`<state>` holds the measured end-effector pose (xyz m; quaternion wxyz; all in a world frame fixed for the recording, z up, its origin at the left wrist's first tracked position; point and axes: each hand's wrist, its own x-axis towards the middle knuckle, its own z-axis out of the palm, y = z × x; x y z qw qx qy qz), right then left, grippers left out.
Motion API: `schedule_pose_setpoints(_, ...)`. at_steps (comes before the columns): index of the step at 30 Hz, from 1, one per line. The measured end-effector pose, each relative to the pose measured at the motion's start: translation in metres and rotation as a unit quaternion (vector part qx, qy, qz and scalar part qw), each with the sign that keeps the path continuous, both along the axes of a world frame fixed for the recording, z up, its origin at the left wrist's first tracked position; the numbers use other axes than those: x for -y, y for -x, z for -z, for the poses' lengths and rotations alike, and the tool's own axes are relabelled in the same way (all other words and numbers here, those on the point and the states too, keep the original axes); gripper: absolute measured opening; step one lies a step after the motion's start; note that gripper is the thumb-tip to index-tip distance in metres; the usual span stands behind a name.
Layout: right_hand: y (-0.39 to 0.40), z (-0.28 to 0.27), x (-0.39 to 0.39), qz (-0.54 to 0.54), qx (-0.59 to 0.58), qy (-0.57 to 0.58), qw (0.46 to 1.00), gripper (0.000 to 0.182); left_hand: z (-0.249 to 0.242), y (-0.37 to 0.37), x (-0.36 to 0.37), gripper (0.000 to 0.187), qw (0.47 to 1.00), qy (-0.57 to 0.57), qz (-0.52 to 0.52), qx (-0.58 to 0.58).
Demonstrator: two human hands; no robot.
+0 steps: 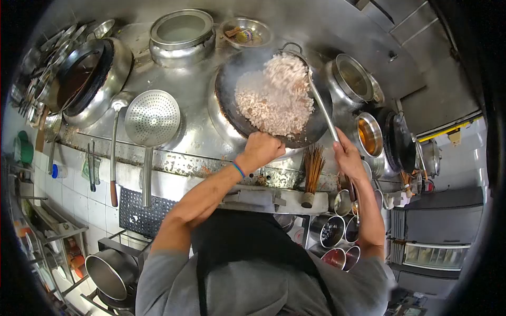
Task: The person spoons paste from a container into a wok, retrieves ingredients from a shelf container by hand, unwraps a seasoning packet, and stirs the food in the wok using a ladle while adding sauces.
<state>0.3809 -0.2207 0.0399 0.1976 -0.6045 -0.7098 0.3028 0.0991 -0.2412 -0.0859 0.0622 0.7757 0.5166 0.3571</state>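
Left fingers (273, 149) curl tight on the near edge of the wok (229, 105) — chopped food (271, 108) inside steams just beyond them. Right fingers (342, 151) wrap a metal handle (323, 108) slanting forward-left of them to the food.

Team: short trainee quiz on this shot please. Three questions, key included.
1. Which hand grips the long metal handle?
2. Pick one. The bowl of the strainer lies: a) on the counter, left of the wok; b) on the floor; c) inside a pot.
3. True or false: the left hand is at the wok's near rim.

Key:
1. The right hand.
2. a
3. True
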Motion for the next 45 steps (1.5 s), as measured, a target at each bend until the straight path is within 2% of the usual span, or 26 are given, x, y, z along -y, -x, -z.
schedule_pose_setpoints(2, -0.005, 0.025, -0.030, -0.028, 0.064, -0.141, 0.987, 0.047, 0.002, -0.004, 0.000, 0.037, 1.000, 0.008, -0.014, 0.005)
schedule_pose_setpoints(4, 0.016, 0.027, -0.059, 0.015, 0.114, -0.136, 0.984, 0.048, 0.002, -0.011, 0.001, 0.036, 1.000, 0.007, -0.020, 0.012)
schedule_pose_setpoints(6, 0.035, 0.048, -0.090, 0.033, 0.120, -0.178, 0.976, 0.048, 0.000, -0.010, 0.003, 0.035, 1.000, -0.003, -0.011, 0.029)
schedule_pose_setpoints(9, 0.063, 0.077, -0.101, 0.015, 0.168, -0.125, 0.978, 0.047, -0.002, -0.009, 0.004, 0.033, 0.999, -0.024, -0.012, 0.044)
schedule_pose_setpoints(10, 0.056, 0.076, -0.096, -0.034, 0.168, -0.105, 0.980, 0.047, -0.002, -0.010, 0.004, 0.033, 0.998, -0.032, -0.015, 0.048)
schedule_pose_setpoints(12, 0.037, 0.040, -0.063, -0.135, 0.169, -0.065, 0.974, 0.048, -0.001, -0.010, 0.005, 0.031, 0.998, -0.021, -0.006, 0.052)
schedule_pose_setpoints(14, 0.017, -0.024, -0.051, -0.151, 0.231, 0.011, 0.961, 0.049, -0.001, -0.009, 0.004, 0.031, 0.998, -0.020, -0.012, 0.059)
schedule_pose_setpoints(15, 0.007, -0.046, -0.049, -0.167, 0.245, -0.037, 0.954, 0.051, -0.001, -0.011, 0.006, 0.032, 0.998, -0.023, -0.018, 0.064)
schedule_pose_setpoints(16, -0.025, -0.034, -0.065, -0.205, 0.214, -0.112, 0.949, 0.050, -0.001, -0.012, 0.007, 0.033, 0.997, -0.026, -0.023, 0.069)
schedule_pose_setpoints(20, -0.002, -0.022, -0.082, -0.056, 0.267, -0.114, 0.955, 0.045, 0.003, -0.014, 0.006, 0.033, 0.996, -0.042, -0.020, 0.072)
schedule_pose_setpoints(22, -0.010, 0.038, -0.109, -0.032, 0.240, -0.151, 0.958, 0.045, -0.002, -0.012, 0.008, 0.032, 0.997, -0.035, -0.016, 0.071)
schedule_pose_setpoints(23, -0.014, 0.067, -0.113, -0.030, 0.243, -0.124, 0.962, 0.042, -0.003, -0.012, 0.008, 0.033, 0.997, -0.031, -0.016, 0.069)
schedule_pose_setpoints(24, 0.000, 0.063, -0.090, -0.003, 0.100, 0.052, 0.994, 0.044, -0.003, -0.011, 0.007, 0.033, 0.997, -0.028, -0.017, 0.066)
schedule_pose_setpoints(25, 0.018, 0.056, -0.064, 0.069, -0.021, 0.213, 0.974, 0.045, -0.003, -0.011, 0.006, 0.033, 0.997, -0.024, -0.020, 0.064)
schedule_pose_setpoints(26, 0.043, 0.018, -0.030, 0.099, -0.188, 0.380, 0.900, 0.042, -0.005, -0.009, 0.006, 0.034, 0.998, -0.017, -0.021, 0.059)
schedule_pose_setpoints(27, 0.029, 0.025, -0.032, 0.127, -0.323, 0.493, 0.798, 0.037, -0.007, -0.008, 0.005, 0.034, 0.998, -0.010, -0.021, 0.053)
schedule_pose_setpoints(29, 0.018, 0.033, -0.027, 0.102, -0.518, 0.629, 0.571, 0.037, -0.007, -0.012, 0.008, 0.036, 0.999, 0.000, -0.019, 0.043)
schedule_pose_setpoints(32, 0.024, 0.018, -0.008, 0.056, -0.478, 0.575, 0.662, 0.042, -0.008, -0.010, 0.014, 0.034, 0.999, 0.015, -0.027, 0.027)
schedule_pose_setpoints(34, 0.040, -0.023, 0.010, 0.063, -0.343, 0.447, 0.824, 0.047, -0.021, -0.006, 0.023, 0.029, 0.999, 0.030, -0.013, 0.007)
schedule_pose_setpoints(35, 0.043, -0.043, 0.023, 0.073, -0.269, 0.374, 0.885, 0.049, -0.019, -0.004, 0.021, 0.032, 1.000, 0.016, -0.006, 0.008)
schedule_pose_setpoints(37, 0.044, -0.065, 0.030, 0.017, -0.137, 0.220, 0.966, 0.058, -0.012, -0.001, 0.016, 0.036, 1.000, -0.008, 0.017, 0.010)
schedule_pose_setpoints(38, 0.044, -0.077, 0.033, 0.008, -0.084, 0.187, 0.979, 0.056, -0.017, 0.001, 0.011, 0.035, 0.998, -0.009, 0.020, 0.055)
schedule_pose_setpoints(39, 0.044, -0.085, 0.033, -0.006, -0.029, 0.150, 0.988, 0.053, -0.011, 0.000, 0.009, 0.035, 0.999, -0.001, 0.014, 0.043)
schedule_pose_setpoints(40, 0.036, -0.083, 0.032, -0.037, 0.028, 0.057, 0.997, 0.052, 0.000, -0.002, 0.005, 0.034, 0.999, 0.003, 0.004, 0.032)
schedule_pose_setpoints(43, 0.026, -0.096, 0.045, -0.068, 0.200, -0.166, 0.963, 0.052, 0.010, -0.004, -0.008, 0.032, 0.999, 0.001, -0.019, 0.032)
schedule_pose_setpoints(45, 0.006, -0.101, 0.063, -0.050, 0.208, -0.154, 0.965, 0.052, 0.009, -0.006, -0.002, 0.029, 0.999, 0.005, -0.014, 0.051)
